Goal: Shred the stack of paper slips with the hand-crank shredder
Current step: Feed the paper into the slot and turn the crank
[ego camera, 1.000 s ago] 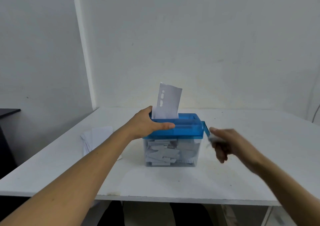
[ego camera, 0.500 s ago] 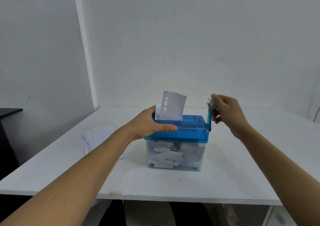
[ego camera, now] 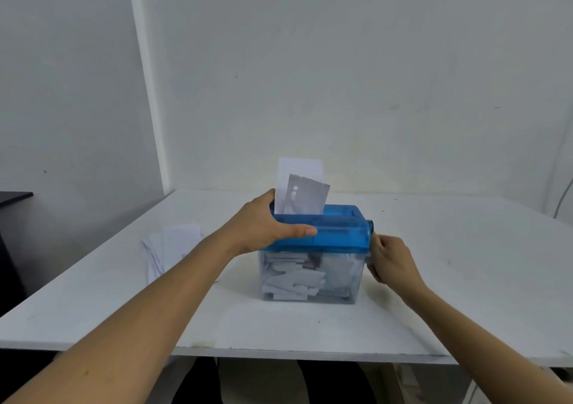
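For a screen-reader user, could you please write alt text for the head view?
A person's left hand grips a blue-lidded clear plastic hand-crank shredder on a white table, while the right hand holds its side crank, mostly hidden. White paper slips stand in the slot; a stack of more slips lies at left.

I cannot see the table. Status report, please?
Left hand grips shredder lid. Right hand grips crank, low. Paper stands in slot. Nothing blocking.
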`<state>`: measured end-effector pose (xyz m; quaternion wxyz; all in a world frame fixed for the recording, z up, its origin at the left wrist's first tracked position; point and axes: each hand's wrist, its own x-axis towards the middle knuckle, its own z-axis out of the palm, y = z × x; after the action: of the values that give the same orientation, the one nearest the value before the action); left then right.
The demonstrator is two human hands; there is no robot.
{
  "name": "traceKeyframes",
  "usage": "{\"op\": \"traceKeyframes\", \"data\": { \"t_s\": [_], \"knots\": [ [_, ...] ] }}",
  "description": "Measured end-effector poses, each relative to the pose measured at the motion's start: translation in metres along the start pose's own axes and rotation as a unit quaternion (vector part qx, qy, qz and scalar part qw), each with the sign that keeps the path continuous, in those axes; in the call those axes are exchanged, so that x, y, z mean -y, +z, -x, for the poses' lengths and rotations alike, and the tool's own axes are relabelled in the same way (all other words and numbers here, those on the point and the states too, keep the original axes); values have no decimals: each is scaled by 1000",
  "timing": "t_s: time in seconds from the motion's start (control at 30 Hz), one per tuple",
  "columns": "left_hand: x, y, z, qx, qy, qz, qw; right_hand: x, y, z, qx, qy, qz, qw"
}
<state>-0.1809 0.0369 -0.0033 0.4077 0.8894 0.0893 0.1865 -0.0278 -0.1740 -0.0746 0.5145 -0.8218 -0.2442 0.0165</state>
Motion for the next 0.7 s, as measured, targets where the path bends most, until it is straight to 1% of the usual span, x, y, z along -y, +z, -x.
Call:
{"op": "traceKeyframes", "data": {
  "t_s": [0.13,0.23,0.3,0.33,0.5,0.6,0.7],
  "knots": [
    [-4,0,1,-5,-3,-5,1000,4,-22,33,68,-7,22,997],
    [-5,0,2,-3,-10,-1,1000,16,-50,52,155,-45,18,987],
    [-6,-1,1,4,-20,-4,1000,27,-68,58,206,-78,-17,975],
    [-6,-1,0,8,-23,-5,1000,33,-75,58,218,-97,-39,970],
    [-9,-6,0,21,-29,-15,999,52,-87,43,223,-160,-43,961],
    [-16,-7,1,28,-20,-15,999,60,-85,35,168,-182,-97,964],
    [-16,-6,2,35,-19,-6,999,70,-82,20,120,-170,-125,970]
  ]
}}
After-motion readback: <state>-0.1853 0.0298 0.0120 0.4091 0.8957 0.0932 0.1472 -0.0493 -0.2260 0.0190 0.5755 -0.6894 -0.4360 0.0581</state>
